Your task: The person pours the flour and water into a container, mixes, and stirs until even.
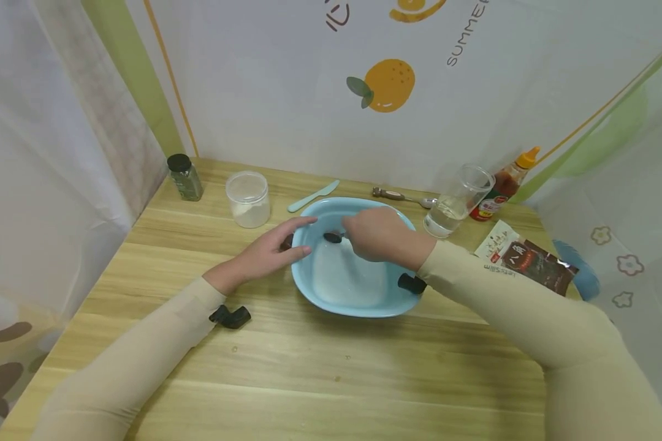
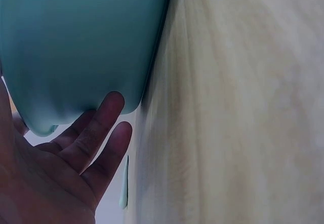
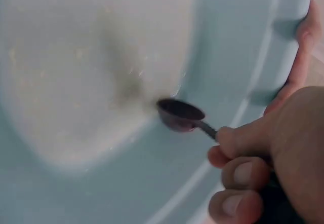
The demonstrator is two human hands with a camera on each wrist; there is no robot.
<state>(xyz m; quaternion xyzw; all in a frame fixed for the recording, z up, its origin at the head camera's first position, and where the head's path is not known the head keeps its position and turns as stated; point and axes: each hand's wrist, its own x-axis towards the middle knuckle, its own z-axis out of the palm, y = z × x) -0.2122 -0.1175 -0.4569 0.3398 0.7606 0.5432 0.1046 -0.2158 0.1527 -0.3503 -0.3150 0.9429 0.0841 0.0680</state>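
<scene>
A light-blue plastic basin (image 1: pixel 353 309) stands on the table, with a cloudy whitish liquid (image 1: pixel 350 278) across its bottom. My left hand (image 1: pixel 273 248) holds the basin's left rim. Thumb and index finger reach over the edge, while the other fingers lie against the outer wall in the left wrist view. Over the basin, my right hand (image 1: pixel 383 236) grips a small dark measuring spoon (image 3: pixel 179 115) by its thin handle. The spoon's bowl is inside the basin near the liquid's edge; whether it touches the liquid, I cannot tell. Small yellowish bits show in the liquid.
Behind the basin lie a pale-blue knife (image 1: pixel 313 196) and a brown-handled spoon (image 1: pixel 403 196). Left are a herb jar (image 1: pixel 186 180) and a tub of white powder (image 1: pixel 248 202). Right are a cup of clear liquid (image 1: pixel 449 211), a sauce bottle (image 1: pixel 499 193) and a spice packet (image 1: pixel 529 260).
</scene>
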